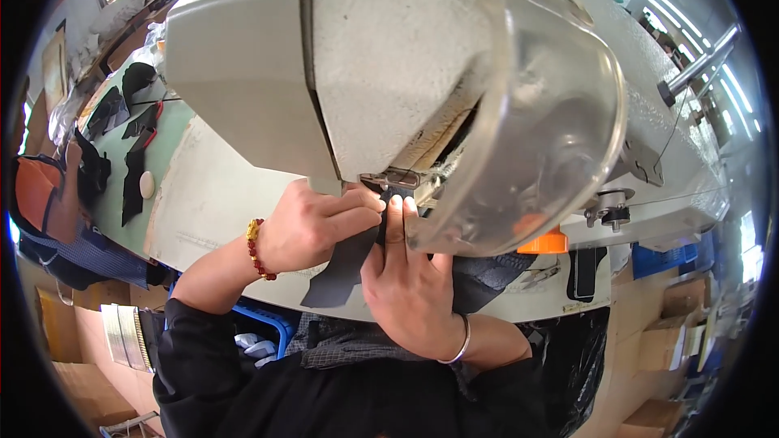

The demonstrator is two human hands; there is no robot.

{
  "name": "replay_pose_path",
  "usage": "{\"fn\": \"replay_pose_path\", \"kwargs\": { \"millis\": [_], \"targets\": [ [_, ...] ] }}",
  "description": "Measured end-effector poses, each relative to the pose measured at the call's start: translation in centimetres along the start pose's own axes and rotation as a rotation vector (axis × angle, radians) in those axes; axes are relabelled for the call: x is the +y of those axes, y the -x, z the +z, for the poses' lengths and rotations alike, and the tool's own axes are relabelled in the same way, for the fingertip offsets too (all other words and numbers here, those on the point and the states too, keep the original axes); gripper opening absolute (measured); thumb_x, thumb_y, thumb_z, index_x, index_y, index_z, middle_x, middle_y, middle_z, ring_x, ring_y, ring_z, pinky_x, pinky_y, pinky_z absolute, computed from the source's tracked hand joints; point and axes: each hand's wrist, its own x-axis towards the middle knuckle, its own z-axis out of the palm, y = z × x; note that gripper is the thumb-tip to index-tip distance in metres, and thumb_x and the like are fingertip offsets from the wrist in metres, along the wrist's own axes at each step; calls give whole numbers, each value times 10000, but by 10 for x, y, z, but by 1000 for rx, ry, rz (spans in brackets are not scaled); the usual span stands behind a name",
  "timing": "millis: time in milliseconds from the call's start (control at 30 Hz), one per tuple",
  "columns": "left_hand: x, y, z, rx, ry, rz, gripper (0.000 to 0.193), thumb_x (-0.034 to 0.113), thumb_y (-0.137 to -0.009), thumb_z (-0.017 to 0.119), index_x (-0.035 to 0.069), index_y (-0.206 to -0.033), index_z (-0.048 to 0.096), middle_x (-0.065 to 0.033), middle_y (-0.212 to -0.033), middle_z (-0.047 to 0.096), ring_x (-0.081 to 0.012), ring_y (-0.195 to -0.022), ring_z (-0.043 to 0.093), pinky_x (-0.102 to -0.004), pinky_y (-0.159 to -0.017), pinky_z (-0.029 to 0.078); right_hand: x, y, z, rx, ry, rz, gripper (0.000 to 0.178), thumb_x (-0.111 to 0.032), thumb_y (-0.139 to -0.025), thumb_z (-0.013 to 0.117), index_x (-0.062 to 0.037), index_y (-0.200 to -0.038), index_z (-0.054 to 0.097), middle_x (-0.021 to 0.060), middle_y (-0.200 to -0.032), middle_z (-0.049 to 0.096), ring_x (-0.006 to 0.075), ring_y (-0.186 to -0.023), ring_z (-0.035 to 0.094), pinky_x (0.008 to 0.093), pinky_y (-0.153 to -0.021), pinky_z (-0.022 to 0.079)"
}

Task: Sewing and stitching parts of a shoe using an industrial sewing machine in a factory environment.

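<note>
Under the head of a large off-white sewing machine (pixel 389 57), both my hands meet close to the needle area. My left hand (pixel 304 225), with a beaded bracelet at the wrist, has its fingers curled and pinched on the edge of a dark grey fabric piece (pixel 342 272). Flat on the same dark cloth lies my right hand (pixel 412 292), its fingers stretched toward the presser foot (pixel 395 180). A darker, textured part of fabric (pixel 491 277) spreads out to the right of that hand. The needle tip is hidden.
A clear curved guard (pixel 560 138) overhangs on the right, beside an orange part (pixel 544 242). A black flat object (pixel 585 274) lies at the table's right end. A blue basket (pixel 280 326) sits below the table (pixel 215 195). Black cut pieces (pixel 134 170) and another person's arm (pixel 66 203) are left.
</note>
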Motion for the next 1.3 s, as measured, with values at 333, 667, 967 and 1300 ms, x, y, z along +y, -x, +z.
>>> {"fn": "replay_pose_path", "kwargs": {
  "millis": [333, 667, 967, 1300],
  "targets": [
    [-9, -7, 1, 62, 130, 36, 309, 14, -603, 659, 0, -910, 697, -72, -877, 699, -308, -825, 689, -412, -685, 534, -7, -10, -1, -6, 34, 36, 149, -93, -856, 617, 33, -850, 697, 262, -1244, 699, 345, -1233, 652, 585, -1088, 442],
    [5, -4, 2, 75, -39, -23, 350, -40, -616, 679, 36, -953, 740, -71, -966, 760, -276, -841, 712, -385, -686, 550, 12, -6, 0, 5, -41, -14, 174, -98, -820, 648, -5, -956, 703, 212, -1267, 681, 312, -1094, 681, 507, -1031, 475],
    [4, -1, 14, 257, 689, -502, 274, -82, -814, 783, 24, -1067, 769, -70, -1008, 775, -214, -924, 740, -326, -824, 577, 24, 2, 0, 32, 167, -170, 88, -193, -806, 666, -132, -865, 648, 74, -730, 533, 248, -786, 604, 451, -734, 515],
    [11, -7, -8, 57, 154, -169, 252, 2, -772, 767, 33, -1021, 779, -72, -833, 672, -218, -803, 691, -339, -694, 550, 26, 8, 5, 5, -22, -201, 314, -224, -836, 653, -106, -1111, 746, 132, -864, 624, 315, -844, 609, 553, -969, 510]
  ]
}}
